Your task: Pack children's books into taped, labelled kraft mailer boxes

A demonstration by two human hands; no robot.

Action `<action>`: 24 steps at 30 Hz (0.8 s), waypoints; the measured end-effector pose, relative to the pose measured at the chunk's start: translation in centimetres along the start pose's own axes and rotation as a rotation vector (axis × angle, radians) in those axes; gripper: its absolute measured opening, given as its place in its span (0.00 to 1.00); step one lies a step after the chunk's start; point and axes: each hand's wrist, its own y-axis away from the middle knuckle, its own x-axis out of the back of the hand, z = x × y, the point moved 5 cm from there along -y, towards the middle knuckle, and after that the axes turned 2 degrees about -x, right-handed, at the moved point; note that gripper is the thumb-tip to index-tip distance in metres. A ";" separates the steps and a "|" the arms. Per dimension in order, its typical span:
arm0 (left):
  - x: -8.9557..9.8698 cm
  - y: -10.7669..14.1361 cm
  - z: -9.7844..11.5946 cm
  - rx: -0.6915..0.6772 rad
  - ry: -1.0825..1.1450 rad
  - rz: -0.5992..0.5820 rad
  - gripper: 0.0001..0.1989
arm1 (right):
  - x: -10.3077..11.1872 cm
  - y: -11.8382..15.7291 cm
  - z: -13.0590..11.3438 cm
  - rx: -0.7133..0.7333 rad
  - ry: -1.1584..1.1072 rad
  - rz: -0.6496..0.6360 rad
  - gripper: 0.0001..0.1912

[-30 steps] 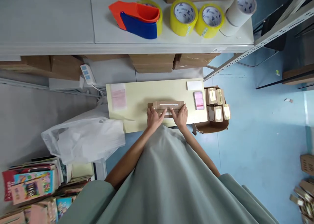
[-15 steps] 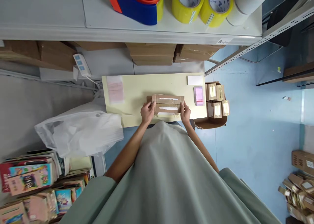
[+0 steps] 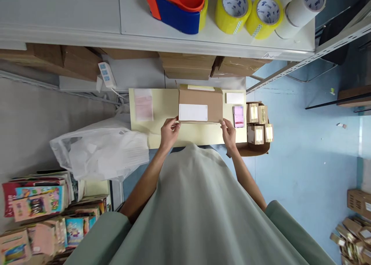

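Observation:
A brown cardboard box [image 3: 215, 102] with a white label [image 3: 193, 112] on its facing side is between my hands over the pale yellow tabletop [image 3: 162, 135]. My left hand [image 3: 169, 132] pinches its near left corner. At the near right corner, my right hand [image 3: 228, 132] grips it with thumb and fingers. Right of the box lie a phone with a pink screen [image 3: 238, 116] and a small white rectangular item [image 3: 234, 98]. A pinkish paper in a clear sleeve [image 3: 143, 105] is at the table's left end.
Above, a shelf [image 3: 130, 44] carries an orange and blue tape dispenser [image 3: 176, 9], yellow tape rolls [image 3: 233, 7] and white rolls [image 3: 307, 5]. A carton [image 3: 252, 151] of small boxes stands right. A white plastic bag [image 3: 98, 153] and stacked books [image 3: 37, 207] are left.
The box has turned in my hands: its taped side faced up before, and now its labelled broad side shows. My hands have moved farther apart. The camera view has shifted slightly.

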 end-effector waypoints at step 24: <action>0.0 -6.1 -3.2 0.252 -0.035 0.033 0.42 | -5.0 -6.9 1.4 -0.239 -0.064 -0.154 0.41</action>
